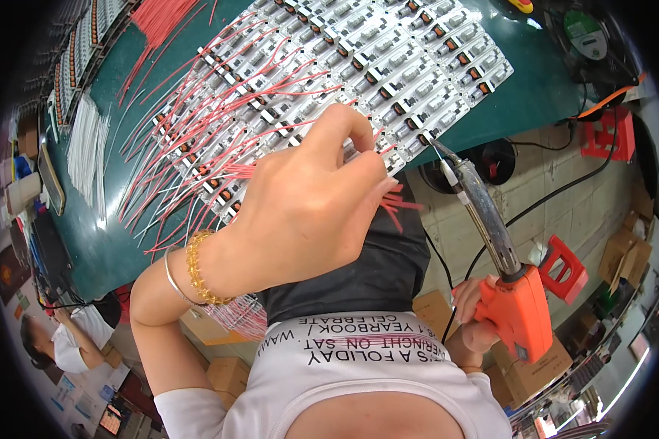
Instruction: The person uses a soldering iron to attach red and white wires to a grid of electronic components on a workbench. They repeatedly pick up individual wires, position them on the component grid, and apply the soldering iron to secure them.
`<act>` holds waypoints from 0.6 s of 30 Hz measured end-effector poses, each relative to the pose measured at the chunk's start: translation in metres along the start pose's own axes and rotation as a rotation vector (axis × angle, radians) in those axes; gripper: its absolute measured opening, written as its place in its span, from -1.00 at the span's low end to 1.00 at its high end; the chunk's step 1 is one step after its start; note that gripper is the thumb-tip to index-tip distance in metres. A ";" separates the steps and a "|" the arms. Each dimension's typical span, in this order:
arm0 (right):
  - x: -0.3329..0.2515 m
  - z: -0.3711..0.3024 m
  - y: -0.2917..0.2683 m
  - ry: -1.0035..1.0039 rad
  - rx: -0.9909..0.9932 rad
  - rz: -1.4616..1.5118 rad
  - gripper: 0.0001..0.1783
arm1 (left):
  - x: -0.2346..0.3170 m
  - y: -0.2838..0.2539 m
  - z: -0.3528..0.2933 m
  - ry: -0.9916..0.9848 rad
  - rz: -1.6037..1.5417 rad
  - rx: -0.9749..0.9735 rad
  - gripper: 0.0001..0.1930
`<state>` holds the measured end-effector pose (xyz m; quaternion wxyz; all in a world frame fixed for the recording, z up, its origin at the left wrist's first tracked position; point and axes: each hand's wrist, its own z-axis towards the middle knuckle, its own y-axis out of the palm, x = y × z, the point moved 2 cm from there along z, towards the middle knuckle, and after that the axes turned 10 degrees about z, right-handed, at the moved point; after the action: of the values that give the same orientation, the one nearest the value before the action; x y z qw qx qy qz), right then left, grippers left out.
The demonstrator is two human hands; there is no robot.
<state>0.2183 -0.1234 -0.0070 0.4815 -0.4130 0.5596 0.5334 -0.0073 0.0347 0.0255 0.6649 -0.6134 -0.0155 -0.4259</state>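
Note:
My left hand (307, 197) is closed on a small bundle of red wires (394, 207), whose ends stick out on both sides of the palm. Thumb and forefinger are bent together over the near edge of a panel of white circuit boards (414, 95). My right hand (476, 311) grips an orange soldering gun (520, 311) with a long metal barrel. Its tip reaches the panel's near right edge, just right of my left fingers. Many red wires (271, 91) stand on the left part of the panel, with several white ones among them.
Loose red wires (161, 20) and white wires (89, 150) lie on the green table (80, 245). A rack of boards (77, 58) stands far left, a black fan (593, 44) far right. A black cable runs below; red stools (564, 269) and cartons are around. Another person (77, 340) sits left.

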 end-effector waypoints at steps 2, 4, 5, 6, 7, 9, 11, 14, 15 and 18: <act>0.000 0.002 0.001 -0.043 -0.036 0.027 -0.04 | 0.001 -0.002 0.000 0.002 0.011 -0.050 -0.86; 0.002 0.000 -0.002 -0.048 -0.042 0.009 -0.04 | 0.000 0.001 0.000 0.009 -0.002 -0.011 -0.85; 0.002 -0.001 -0.003 -0.037 -0.032 -0.008 -0.05 | -0.001 0.004 0.001 0.015 -0.009 0.009 -0.85; 0.001 -0.005 -0.005 0.003 -0.001 -0.037 -0.05 | -0.002 0.007 0.001 0.023 0.003 0.031 -0.84; 0.001 -0.008 -0.008 0.029 0.011 -0.059 -0.06 | -0.002 0.010 -0.001 0.024 0.020 0.055 -0.84; 0.002 -0.013 -0.014 0.060 0.020 -0.098 -0.07 | -0.001 0.013 -0.001 0.022 0.052 0.089 -0.84; 0.003 -0.016 -0.016 0.091 0.041 -0.113 -0.20 | 0.000 0.015 0.000 0.024 0.077 0.107 -0.85; 0.001 -0.017 -0.017 0.128 0.059 -0.147 -0.25 | 0.001 0.017 0.000 0.040 0.105 0.098 -0.84; 0.002 -0.017 -0.019 0.117 0.038 -0.188 -0.25 | 0.000 0.016 0.000 0.038 0.105 0.099 -0.84; 0.001 -0.023 -0.027 0.106 0.022 -0.448 -0.25 | 0.000 0.017 -0.001 0.045 0.110 0.108 -0.85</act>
<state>0.2418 -0.1490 -0.0144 0.5624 -0.5491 0.4840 0.3846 0.0023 0.0322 0.0115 0.7195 -0.5670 0.0105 -0.4010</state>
